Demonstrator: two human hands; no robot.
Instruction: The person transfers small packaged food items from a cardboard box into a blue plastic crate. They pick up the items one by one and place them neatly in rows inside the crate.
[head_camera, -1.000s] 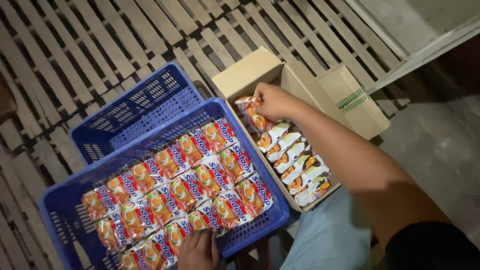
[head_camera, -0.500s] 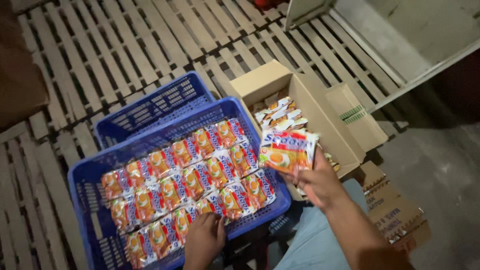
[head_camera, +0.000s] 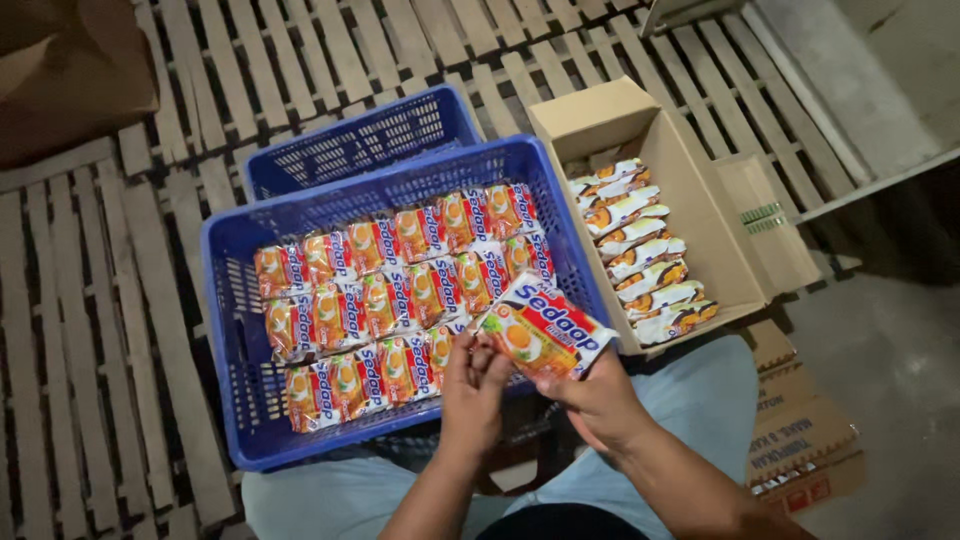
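The noodle packets (head_camera: 545, 335) held in the hands are orange and white with a blue band of lettering, like the rows in the blue lattice-walled crate (head_camera: 225, 330) just beyond. The cardboard box (head_camera: 700, 215) to their right is plain tan. The slatted pallet floor (head_camera: 100, 300) is pale grey wood.

Both forearms are bare, no sleeves, rings or watch showing. Light blue trousers (head_camera: 690, 400) cover the legs just below the blue crate (head_camera: 230, 300).

blue crates (head_camera: 240, 300): 2 | cardboard boxes (head_camera: 700, 210): 1 open | packets (head_camera: 545, 335) in grip: 1 stack | hands (head_camera: 475, 395): 2
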